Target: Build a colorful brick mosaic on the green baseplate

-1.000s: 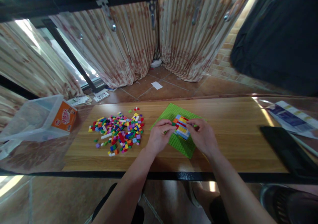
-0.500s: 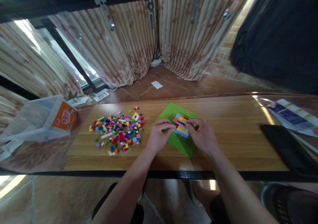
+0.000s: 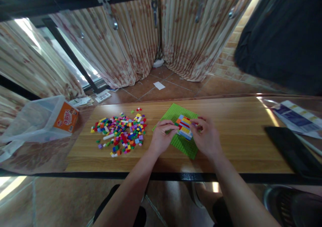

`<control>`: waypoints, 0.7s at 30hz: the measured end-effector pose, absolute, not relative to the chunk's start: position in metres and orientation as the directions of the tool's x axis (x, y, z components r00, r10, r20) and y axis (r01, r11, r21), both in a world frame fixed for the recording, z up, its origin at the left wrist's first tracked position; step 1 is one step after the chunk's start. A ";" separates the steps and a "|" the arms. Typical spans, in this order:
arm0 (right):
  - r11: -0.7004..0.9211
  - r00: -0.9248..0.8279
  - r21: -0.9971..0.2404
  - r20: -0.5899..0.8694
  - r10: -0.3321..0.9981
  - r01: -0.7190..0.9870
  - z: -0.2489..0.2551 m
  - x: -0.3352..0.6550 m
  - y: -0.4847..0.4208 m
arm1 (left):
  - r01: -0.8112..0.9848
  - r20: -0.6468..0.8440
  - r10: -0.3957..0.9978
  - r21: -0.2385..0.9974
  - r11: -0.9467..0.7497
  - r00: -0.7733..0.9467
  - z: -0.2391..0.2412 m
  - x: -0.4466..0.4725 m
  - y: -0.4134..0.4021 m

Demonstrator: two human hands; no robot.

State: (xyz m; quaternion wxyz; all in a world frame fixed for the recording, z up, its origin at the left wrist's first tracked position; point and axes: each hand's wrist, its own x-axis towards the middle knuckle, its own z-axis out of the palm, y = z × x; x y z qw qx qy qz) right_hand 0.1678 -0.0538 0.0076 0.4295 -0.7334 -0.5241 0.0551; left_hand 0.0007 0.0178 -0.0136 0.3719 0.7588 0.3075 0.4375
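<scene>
— While our left hand pinches the left edge of the small multicoloured stacked-brick block, has anything shifted?

— Barely: our right hand slid closer, fingers gripping its right side. It sits on the green studded baseplate, long axis running away from us, on the wooden surface.

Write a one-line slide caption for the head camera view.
Both hands, left hand and right hand, touch a multicoloured brick build on a green baseplate, with a loose brick pile alongside.

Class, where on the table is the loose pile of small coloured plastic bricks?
The pile of coloured plastic bricks lies on the wooden table, between the clear plastic tub and the green baseplate.
</scene>
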 end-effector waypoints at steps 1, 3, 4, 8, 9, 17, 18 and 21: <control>-0.051 0.423 -0.657 0.421 0.802 0.752 0.009 0.166 -0.055 | 0.138 0.435 0.795 0.836 -0.530 0.423 -0.014 0.001 0.018; 0.004 0.353 -0.589 0.489 0.798 0.808 0.011 0.160 -0.057 | 0.139 0.424 0.805 0.845 -0.517 0.414 -0.014 0.001 0.017; 0.019 0.314 -0.562 0.489 0.814 0.827 0.012 0.156 -0.058 | 0.140 0.419 0.810 0.849 -0.510 0.411 -0.014 0.001 0.017; -0.016 0.250 -0.488 0.419 0.873 0.873 0.009 0.143 -0.059 | 0.138 0.408 0.823 0.859 -0.492 0.396 -0.016 0.002 0.017; -0.031 0.254 -0.477 0.411 0.875 0.878 0.008 0.140 -0.058 | 0.133 0.407 0.825 0.863 -0.488 0.391 -0.017 0.003 0.017; -0.035 0.267 -0.509 0.392 0.880 0.860 0.004 0.138 -0.056 | 0.129 0.378 0.836 0.879 -0.459 0.399 -0.018 0.003 0.016; -0.036 0.271 -0.513 0.391 0.879 0.858 0.004 0.138 -0.056 | 0.130 0.375 0.834 0.879 -0.459 0.405 -0.018 0.002 0.016; -0.041 0.276 -0.512 0.392 0.877 0.858 0.005 0.137 -0.057 | 0.150 0.361 0.831 0.877 -0.457 0.422 -0.017 0.000 0.015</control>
